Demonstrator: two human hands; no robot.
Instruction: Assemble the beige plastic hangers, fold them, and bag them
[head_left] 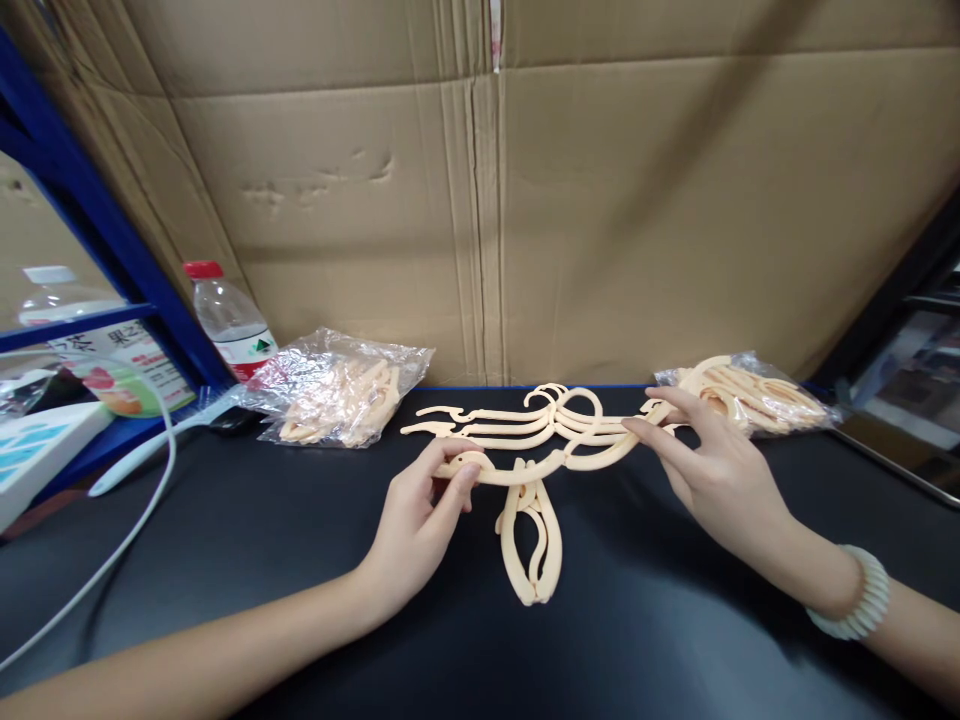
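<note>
Between my two hands a cream folding clothes hanger (525, 472) is held spread out above the dark table. My left hand (424, 520) pinches its left arm end between thumb and fingers. At the other end, my right hand (709, 460), with a beaded bracelet (855, 595) on the wrist, grips the right arm. Just behind lie several unfolded hangers (510, 428) of the same kind in a row, partly hidden by the held one. Below it, nearer to me, a folded hanger (531, 540) rests on the table.
A clear plastic bag (341, 390) of hanger parts lies at the back left, another bag (765, 392) at the back right. A red-capped bottle (232, 325), a white cable (142, 515) and a blue frame (90, 190) are on the left. Cardboard (360, 200) stands behind.
</note>
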